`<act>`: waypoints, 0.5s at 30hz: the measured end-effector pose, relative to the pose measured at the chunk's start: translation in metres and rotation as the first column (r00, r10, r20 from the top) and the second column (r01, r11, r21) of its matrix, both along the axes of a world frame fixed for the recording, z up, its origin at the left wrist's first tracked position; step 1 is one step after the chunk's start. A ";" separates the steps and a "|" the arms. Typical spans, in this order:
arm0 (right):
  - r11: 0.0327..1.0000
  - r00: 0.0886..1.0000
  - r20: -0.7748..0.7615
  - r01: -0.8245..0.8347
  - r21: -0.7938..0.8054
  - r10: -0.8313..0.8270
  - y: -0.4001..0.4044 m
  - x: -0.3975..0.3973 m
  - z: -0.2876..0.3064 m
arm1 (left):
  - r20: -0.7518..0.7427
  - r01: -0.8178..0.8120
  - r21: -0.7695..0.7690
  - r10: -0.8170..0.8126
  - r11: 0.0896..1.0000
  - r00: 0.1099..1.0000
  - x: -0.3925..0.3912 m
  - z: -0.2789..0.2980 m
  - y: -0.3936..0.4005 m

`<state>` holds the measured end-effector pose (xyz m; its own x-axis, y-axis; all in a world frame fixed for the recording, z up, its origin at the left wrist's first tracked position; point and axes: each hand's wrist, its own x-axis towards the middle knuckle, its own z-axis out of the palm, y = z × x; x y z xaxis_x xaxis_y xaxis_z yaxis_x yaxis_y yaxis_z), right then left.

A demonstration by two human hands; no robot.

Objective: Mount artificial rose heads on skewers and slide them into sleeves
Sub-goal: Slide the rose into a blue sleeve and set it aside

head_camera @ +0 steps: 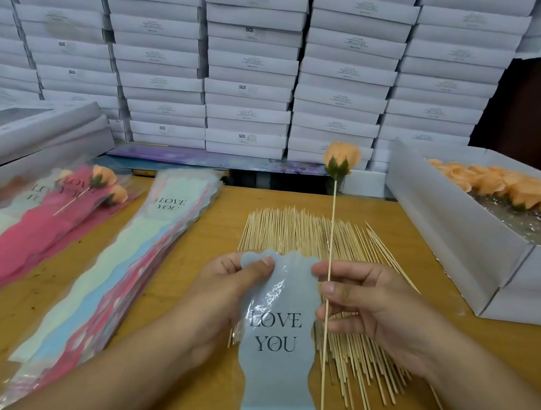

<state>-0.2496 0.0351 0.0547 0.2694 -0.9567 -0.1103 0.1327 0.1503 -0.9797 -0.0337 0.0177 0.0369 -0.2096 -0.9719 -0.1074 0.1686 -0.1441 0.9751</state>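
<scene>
My left hand pinches the scalloped top edge of a pale blue "LOVE YOU" sleeve, thumb on its front. My right hand grips a bamboo skewer held nearly upright, and its fingertips touch the sleeve's right top edge. An orange rose head with green sepals sits on the skewer's top end. The skewer runs down beside the sleeve's right edge, outside it. Beneath both hands lies a spread of several loose skewers on the wooden table.
A stack of empty sleeves lies left of centre. Further left, sleeved roses rest on pink sleeves. A white box at the right holds several orange rose heads. Stacked white boxes wall off the back.
</scene>
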 end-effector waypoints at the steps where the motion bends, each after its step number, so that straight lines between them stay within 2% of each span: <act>1: 1.000 1.000 -0.007 -0.005 0.001 0.005 0.000 0.000 0.000 | -0.013 -0.004 0.003 0.004 1.000 1.000 0.000 0.000 0.000; 8: 1.000 1.000 -0.002 0.013 0.003 -0.013 -0.001 0.001 -0.001 | -0.011 0.056 0.003 -0.056 0.998 0.998 -0.001 0.004 0.005; 12: 0.997 0.996 0.027 0.083 0.000 -0.083 -0.003 -0.002 0.000 | 0.083 0.080 -0.018 -0.078 0.997 0.994 -0.003 0.002 0.008; 15: 0.992 0.990 0.059 0.128 -0.002 -0.127 -0.004 -0.002 -0.001 | 0.100 0.140 0.024 -0.142 0.990 0.985 -0.007 0.000 0.012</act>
